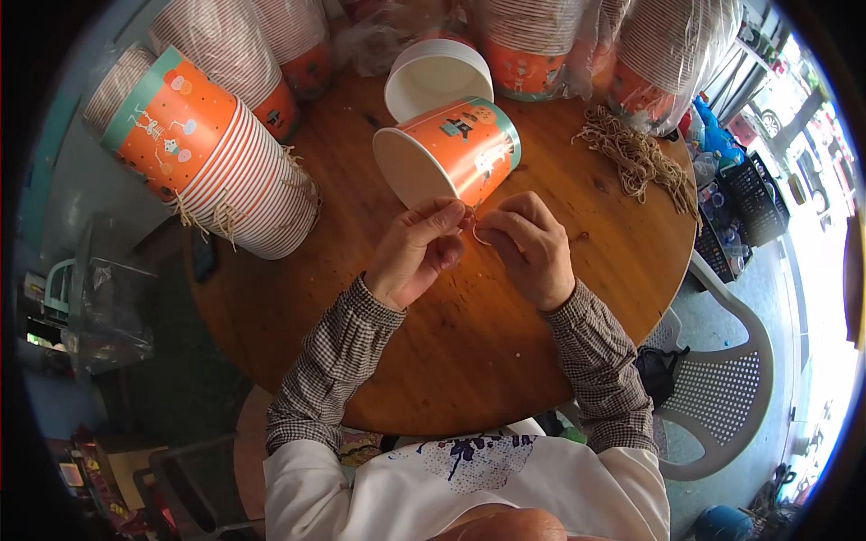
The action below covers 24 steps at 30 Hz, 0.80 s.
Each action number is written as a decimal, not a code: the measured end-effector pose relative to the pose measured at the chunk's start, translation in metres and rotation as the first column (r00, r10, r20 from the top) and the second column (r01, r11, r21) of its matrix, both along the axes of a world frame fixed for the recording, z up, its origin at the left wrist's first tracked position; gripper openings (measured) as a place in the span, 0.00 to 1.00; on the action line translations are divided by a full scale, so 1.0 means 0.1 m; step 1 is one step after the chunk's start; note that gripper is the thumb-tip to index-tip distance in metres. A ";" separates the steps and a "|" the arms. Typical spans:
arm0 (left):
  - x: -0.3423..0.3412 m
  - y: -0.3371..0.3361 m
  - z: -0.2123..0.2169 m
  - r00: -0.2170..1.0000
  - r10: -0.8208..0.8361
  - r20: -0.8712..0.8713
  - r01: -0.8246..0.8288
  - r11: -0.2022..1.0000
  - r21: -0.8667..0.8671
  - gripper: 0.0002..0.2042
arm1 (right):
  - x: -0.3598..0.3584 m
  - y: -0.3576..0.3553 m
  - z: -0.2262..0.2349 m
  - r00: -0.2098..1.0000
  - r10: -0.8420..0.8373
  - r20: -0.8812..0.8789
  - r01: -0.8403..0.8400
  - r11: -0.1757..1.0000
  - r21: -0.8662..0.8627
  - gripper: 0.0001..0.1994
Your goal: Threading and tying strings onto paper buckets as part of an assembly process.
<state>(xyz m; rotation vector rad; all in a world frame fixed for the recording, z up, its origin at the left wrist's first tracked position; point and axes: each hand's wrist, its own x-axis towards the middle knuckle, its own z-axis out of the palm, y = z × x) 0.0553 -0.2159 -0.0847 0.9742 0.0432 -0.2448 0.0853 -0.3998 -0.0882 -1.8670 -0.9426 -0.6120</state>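
An orange and teal paper bucket (pixel 474 144) with printed figures lies on its side on the round wooden table (pixel 451 361), its white mouth toward the left. Just below its rim, a thin pale cord (pixel 478 236) shows between my fingertips. My left hand (pixel 417 248) pinches one part of the cord close to the rim. With fingers curled, my right hand (pixel 534 245) pinches the cord a little to the right. The fingers hide where the cord meets the bucket, so I cannot tell whether it is threaded through.
A leaning stack of nested buckets (pixel 239 180), with cord ends hanging out, stands at the left. Another white-mouthed bucket (pixel 437 77) lies behind mine. Plastic-wrapped stacks (pixel 528 45) line the far edge. Loose cords (pixel 636 158) lie at the far right, above a chair (pixel 722 388).
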 end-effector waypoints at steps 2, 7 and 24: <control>-0.02 0.00 0.00 0.997 -0.063 -0.043 0.058 0.993 -0.105 0.08 | -0.04 0.01 0.04 0.999 0.022 -0.046 -0.021 1.000 0.004 0.08; -0.02 -0.05 -0.12 0.994 -0.106 0.011 0.106 0.989 -0.104 0.09 | -0.05 0.00 -0.01 0.974 0.147 -0.173 -0.120 0.980 0.158 0.08; -0.03 -0.15 -0.11 0.917 0.112 0.383 -0.230 0.933 0.277 0.07 | -0.01 0.09 -0.17 0.678 0.381 -0.628 -0.042 0.874 0.485 0.06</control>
